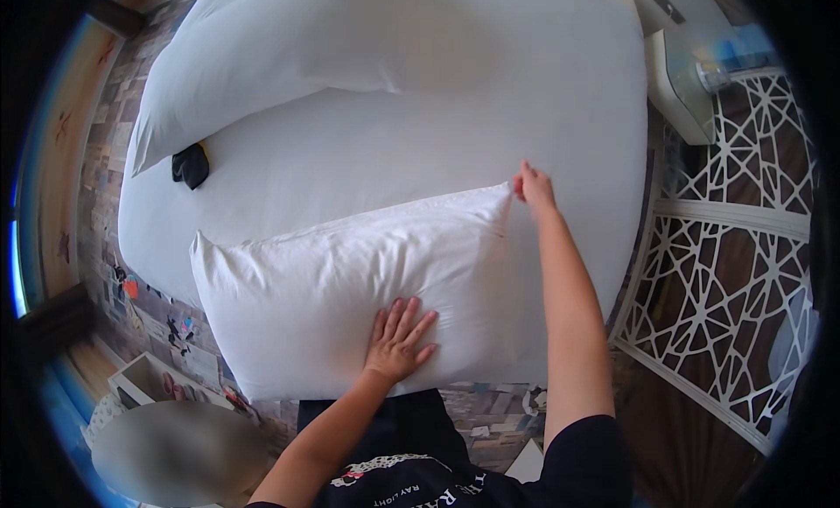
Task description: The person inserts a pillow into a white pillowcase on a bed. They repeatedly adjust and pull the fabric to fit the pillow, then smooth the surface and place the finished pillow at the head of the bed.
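A white pillow in a pillowcase lies across the near edge of the bed, its surface creased along the far side. My left hand rests flat on its lower middle, fingers spread, holding nothing. At the pillow's far right corner is my right hand, its fingers curled; whether they grip the corner cannot be told. Beneath the pillow is the white fitted sheet of the mattress. A long white pillow or bolster lies at the bed's far left, with a small black cloth item beside it.
White lattice panels stand right of the bed, near a pale cabinet with a clear glass. On the left, patterned floor holds small scattered items. An open white drawer or box with shoes stands at lower left, near a blurred area.
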Demonstrator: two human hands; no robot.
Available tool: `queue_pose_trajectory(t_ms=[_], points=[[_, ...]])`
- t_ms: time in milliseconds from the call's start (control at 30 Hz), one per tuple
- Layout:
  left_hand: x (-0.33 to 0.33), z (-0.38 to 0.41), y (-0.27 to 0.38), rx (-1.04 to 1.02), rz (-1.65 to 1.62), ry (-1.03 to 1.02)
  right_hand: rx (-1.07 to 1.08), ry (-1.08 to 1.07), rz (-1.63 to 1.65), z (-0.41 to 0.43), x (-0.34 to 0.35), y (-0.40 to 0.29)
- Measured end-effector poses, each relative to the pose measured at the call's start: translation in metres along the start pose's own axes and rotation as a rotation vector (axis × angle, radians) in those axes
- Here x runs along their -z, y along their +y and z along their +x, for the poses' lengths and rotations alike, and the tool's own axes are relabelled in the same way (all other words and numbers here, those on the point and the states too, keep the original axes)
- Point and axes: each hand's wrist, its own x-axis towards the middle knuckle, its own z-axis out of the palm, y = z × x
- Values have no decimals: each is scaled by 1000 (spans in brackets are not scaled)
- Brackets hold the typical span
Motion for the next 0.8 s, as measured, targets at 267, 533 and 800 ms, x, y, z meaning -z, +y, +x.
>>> queue_pose_trajectory(t_ms=[267,533,800], points=[[0,0,2,-18,30,25,234,249,-18,-29,-34,-5],[25,12,12,34,-31,-37,806,446,-392,-125,-73,1],[60,14,-30,167,235,-40,577,219,-808,-295,-75,114]])
